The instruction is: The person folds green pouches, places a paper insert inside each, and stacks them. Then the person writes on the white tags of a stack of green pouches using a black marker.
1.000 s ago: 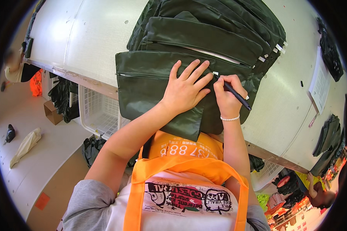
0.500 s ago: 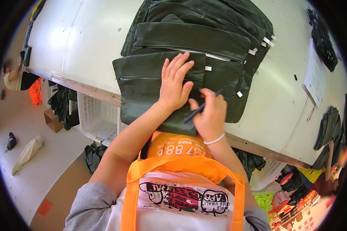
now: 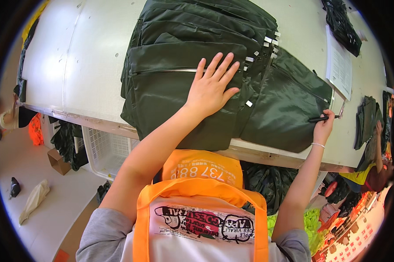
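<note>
Left hand lay flat, fingers spread, on the top piece of a stack of dark green fabric pieces on the white surface. Right hand gripped a black pen at the right edge of a separate green piece, just beside the stack. A paper sheet lay further right. A white plastic basket sat below the surface edge.

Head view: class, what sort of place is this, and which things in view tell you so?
Probably a sewing or garment workshop. A stack of identical dark green fabric pieces with zips lies on a long white worktable, the left hand rests on it, the right hand holds a black pen, and a paper sheet lies nearby.
</note>
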Demonstrator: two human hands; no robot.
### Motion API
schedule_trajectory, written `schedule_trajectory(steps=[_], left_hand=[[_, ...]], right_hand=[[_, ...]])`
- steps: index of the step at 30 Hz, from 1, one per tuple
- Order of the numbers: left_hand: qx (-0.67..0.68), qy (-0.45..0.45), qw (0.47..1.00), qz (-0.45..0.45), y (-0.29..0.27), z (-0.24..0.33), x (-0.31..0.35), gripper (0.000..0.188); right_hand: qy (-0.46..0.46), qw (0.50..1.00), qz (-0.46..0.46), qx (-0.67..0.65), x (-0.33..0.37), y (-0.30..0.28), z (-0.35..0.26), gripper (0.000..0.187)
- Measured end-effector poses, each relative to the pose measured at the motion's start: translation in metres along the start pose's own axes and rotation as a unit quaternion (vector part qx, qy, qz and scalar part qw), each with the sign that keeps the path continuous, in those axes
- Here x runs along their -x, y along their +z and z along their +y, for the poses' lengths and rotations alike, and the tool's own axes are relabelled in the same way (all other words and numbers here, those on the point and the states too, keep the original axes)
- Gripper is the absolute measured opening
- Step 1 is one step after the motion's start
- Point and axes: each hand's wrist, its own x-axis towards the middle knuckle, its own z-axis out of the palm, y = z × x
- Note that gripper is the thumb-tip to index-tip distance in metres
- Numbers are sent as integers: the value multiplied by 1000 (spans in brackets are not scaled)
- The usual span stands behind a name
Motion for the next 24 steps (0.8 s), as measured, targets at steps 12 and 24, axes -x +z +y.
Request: schedule_trajectory(steps=[12,24], left_hand=[[-13,-33,994,-107,-38,-10,80,67],[-32,-33,999,-24,-27,-14,56,44]], right_hand=[[6,963,-97,-250,73,92,-207,30],[-54,938,-113,-323,102,166,-244,8]])
